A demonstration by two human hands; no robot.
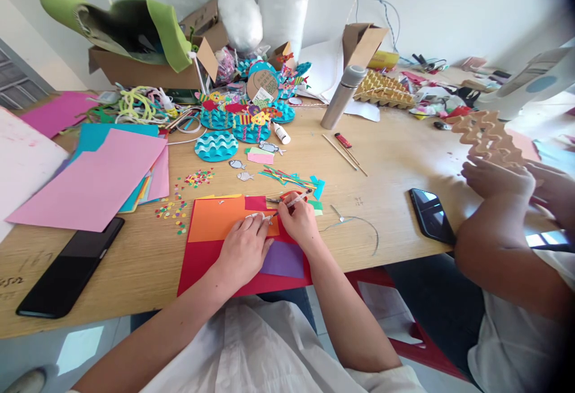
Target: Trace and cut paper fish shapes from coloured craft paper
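My left hand (245,248) lies with its fingers flat, pressing a small white paper cutout (268,217) onto orange paper (211,222). In my closed right hand (297,218) is a pen (297,199), its tip down by the cutout; fingers partly hide both. Beneath my hands are a red sheet (197,264) and a purple piece (284,259). Just beyond lie colored paper strips (291,178), a grey fish cutout (237,165) and a paler fish cutout (245,176). Confetti dots (197,178) are scattered to the left.
Pink paper (94,180) partly covers a black phone (67,273) at left. Wavy blue crafts (216,146) stand behind, near a steel flask (342,97). On the right, another person's hands (498,176) hold an egg-carton piece (487,135) beyond a second phone (431,215).
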